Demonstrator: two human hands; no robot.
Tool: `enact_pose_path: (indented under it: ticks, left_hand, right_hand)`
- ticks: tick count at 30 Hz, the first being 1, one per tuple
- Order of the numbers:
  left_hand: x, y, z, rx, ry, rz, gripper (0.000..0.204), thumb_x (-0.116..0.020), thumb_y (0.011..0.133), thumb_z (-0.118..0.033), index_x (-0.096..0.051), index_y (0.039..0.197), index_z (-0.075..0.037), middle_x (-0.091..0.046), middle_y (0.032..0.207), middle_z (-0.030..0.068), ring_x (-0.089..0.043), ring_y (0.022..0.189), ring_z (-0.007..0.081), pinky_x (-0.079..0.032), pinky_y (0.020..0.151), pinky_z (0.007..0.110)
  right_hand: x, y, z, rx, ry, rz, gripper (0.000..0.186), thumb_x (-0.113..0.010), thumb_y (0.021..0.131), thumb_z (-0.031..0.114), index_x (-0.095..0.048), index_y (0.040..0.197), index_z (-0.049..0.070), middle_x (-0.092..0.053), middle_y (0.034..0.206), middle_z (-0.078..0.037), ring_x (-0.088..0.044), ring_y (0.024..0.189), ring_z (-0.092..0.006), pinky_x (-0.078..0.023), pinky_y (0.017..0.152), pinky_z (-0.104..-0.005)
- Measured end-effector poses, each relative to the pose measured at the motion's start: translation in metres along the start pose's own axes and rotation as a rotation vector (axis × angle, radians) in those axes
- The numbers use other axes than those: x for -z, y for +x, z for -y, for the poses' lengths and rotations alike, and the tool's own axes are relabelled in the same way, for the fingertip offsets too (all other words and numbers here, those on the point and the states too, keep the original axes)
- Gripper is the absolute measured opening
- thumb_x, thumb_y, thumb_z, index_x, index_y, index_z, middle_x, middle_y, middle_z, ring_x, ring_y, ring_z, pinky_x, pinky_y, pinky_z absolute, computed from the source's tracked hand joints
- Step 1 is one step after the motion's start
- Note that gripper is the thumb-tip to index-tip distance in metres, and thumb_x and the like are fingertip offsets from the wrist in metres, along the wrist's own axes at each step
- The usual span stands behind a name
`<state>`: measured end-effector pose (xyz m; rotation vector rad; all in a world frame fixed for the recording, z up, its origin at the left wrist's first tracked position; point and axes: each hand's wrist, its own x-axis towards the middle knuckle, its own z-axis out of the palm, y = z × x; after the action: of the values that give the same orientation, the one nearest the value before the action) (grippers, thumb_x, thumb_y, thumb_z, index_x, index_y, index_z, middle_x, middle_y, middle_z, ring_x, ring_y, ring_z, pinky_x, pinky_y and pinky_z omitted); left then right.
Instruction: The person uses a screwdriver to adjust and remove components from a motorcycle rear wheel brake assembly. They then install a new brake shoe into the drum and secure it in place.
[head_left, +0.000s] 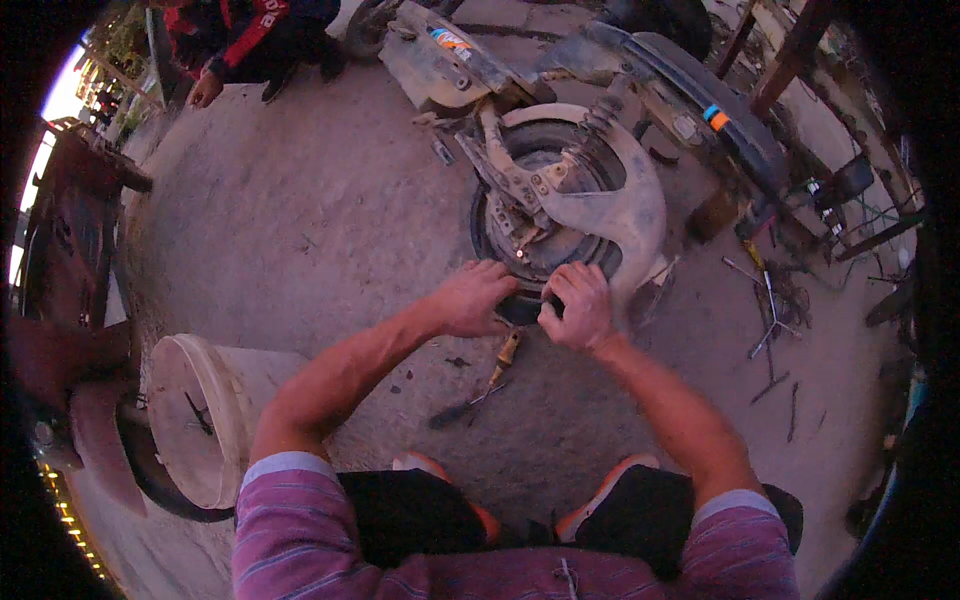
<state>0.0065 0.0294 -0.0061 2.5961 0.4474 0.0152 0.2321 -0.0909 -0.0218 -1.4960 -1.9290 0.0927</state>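
left hand (478,299), fingers curled, and right hand (582,306), bent narrow, meet at the near edge of a black tire (519,309) lying between them, though whether either truly grips it cannot be told. a sudden turn of the wheel could pinch the left fingers, while a slip could scrape the right knuckles against the pale mudguard (645,215) beside them. open ground leaves the left hand room toward the bucket (262,367); a yellow-handled tool (508,350) lies bodyward between both hands; the mudguard's edge hems in the right.

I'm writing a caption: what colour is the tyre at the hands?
The tyre looks black; see the head view.
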Motion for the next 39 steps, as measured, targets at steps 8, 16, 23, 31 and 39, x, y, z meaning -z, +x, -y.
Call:
enact_pose_path:
  ticks: [8,16,23,31,39]
  left_hand:
    - [-0.033,0.005,0.065,-0.007,0.034,-0.254,0.044,-0.072,0.073,-0.014,-0.067,0.117,-0.005,-0.065,0.120,0.0183,-0.057,0.120,0.0398,-0.046,0.102,0.051]
    - [0.011,-0.003,0.026,0.163,0.056,-0.103,0.031,-0.063,0.077,-0.019,-0.071,0.102,-0.004,-0.070,0.104,0.0177,-0.062,0.110,0.0375,-0.049,0.096,0.051]
    - [0.013,-0.009,0.001,0.109,0.279,0.137,0.022,-0.062,0.080,-0.022,-0.072,0.091,-0.006,-0.070,0.099,0.0146,-0.064,0.106,0.0331,-0.047,0.097,0.047]
    - [-0.037,-0.001,0.000,-0.023,0.387,0.093,0.029,-0.070,0.081,-0.027,-0.072,0.101,-0.006,-0.070,0.103,0.0152,-0.063,0.109,0.0330,-0.044,0.098,0.048]
    - [-0.088,0.035,-0.034,-0.054,-0.203,-0.288,0.027,-0.071,0.076,-0.026,-0.069,0.102,-0.018,-0.071,0.106,0.0112,-0.067,0.099,0.0332,-0.046,0.090,0.047]
  right_hand:
    - [0.005,0.000,0.005,-0.011,0.048,-0.034,0.029,-0.075,0.073,0.027,-0.066,0.094,0.008,-0.064,0.100,-0.012,-0.061,0.100,-0.0335,-0.047,0.089,-0.0481]
    - [0.002,-0.002,0.001,-0.038,-0.044,0.002,0.036,-0.074,0.076,0.034,-0.066,0.094,0.004,-0.063,0.099,-0.015,-0.061,0.098,-0.0364,-0.047,0.089,-0.0493]
    - [0.000,0.001,-0.001,0.003,0.040,-0.051,0.033,-0.074,0.073,0.029,-0.066,0.095,0.006,-0.064,0.099,-0.014,-0.061,0.096,-0.0357,-0.048,0.088,-0.0475]
    - [0.001,0.003,0.004,0.102,0.188,-0.079,0.028,-0.075,0.070,0.018,-0.069,0.095,0.009,-0.065,0.104,-0.012,-0.063,0.101,-0.0343,-0.049,0.092,-0.0461]
    - [0.015,0.005,0.032,0.197,0.219,-0.059,0.022,-0.075,0.075,0.020,-0.071,0.096,0.013,-0.065,0.094,-0.008,-0.064,0.092,-0.0312,-0.050,0.084,-0.0457]
